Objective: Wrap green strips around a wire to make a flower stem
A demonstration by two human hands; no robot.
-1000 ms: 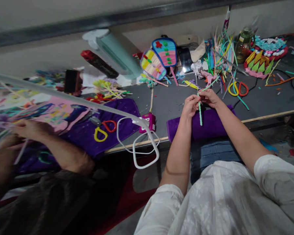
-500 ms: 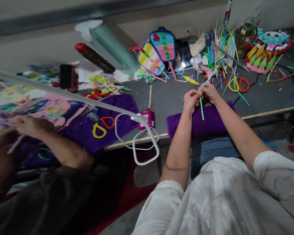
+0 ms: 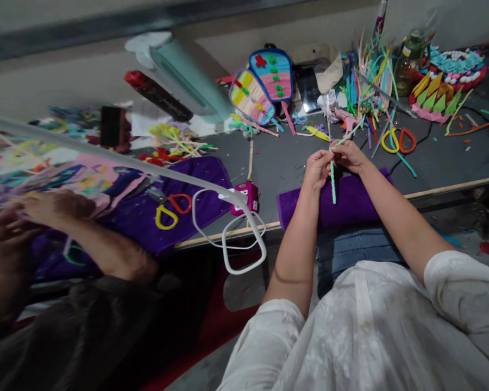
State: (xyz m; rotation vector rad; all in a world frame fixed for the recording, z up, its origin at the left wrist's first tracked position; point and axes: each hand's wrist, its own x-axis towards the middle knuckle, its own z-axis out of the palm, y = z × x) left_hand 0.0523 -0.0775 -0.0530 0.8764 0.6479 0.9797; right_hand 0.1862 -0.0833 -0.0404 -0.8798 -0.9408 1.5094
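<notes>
A light green pipe cleaner [image 3: 333,184] hangs down from between my fingertips, its lower part looking twisted. Its loose end runs up to the right past my right hand. My left hand [image 3: 320,167] pinches it where the twisted part begins. Close against it, my right hand [image 3: 349,156] is closed on the same pipe cleaner. A thin pale stem [image 3: 330,127] rises from the pinch towards a whitish bundle; how they join is too small to make out. Both hands hover over the table edge, above a rolled purple cloth [image 3: 348,203].
Scissors [image 3: 399,141] with yellow and red handles lie to the right, near a bunch of colourful pipe cleaners [image 3: 372,81]. A magenta power block [image 3: 246,196] and white lamp arm [image 3: 244,260] are at left. Beyond them, a co-worker's hands [image 3: 52,209] work over a purple cloth.
The twisted green part hangs straighter and slightly further left, and looks a little longer. My hands have barely moved. The co-worker's hands have shifted slightly at the left.
</notes>
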